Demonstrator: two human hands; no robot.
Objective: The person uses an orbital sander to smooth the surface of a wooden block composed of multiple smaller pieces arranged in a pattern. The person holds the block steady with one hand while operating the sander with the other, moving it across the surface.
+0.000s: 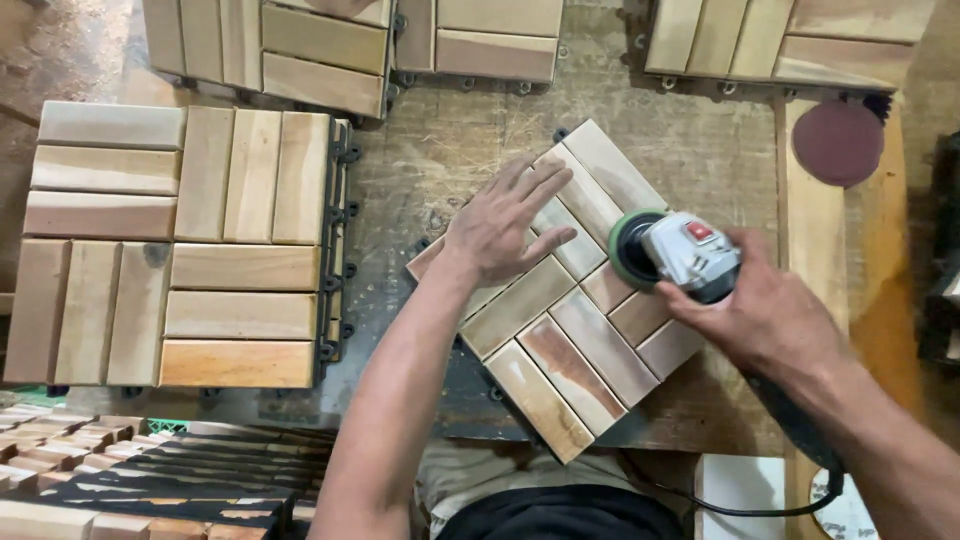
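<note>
Head view, sander in right grip, on tile

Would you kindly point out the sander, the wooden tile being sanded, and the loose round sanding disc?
sander (690, 252), head view, on its grey body.
wooden tile (570, 370), head view, on a bare slat near the front corner.
sanding disc (838, 142), head view, at the disc's middle.

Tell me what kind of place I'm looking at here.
Likely a woodworking shop: a right hand runs a sander over a wooden slat tile held by the left hand on a dusty workbench, finished tiles alongside.
</note>
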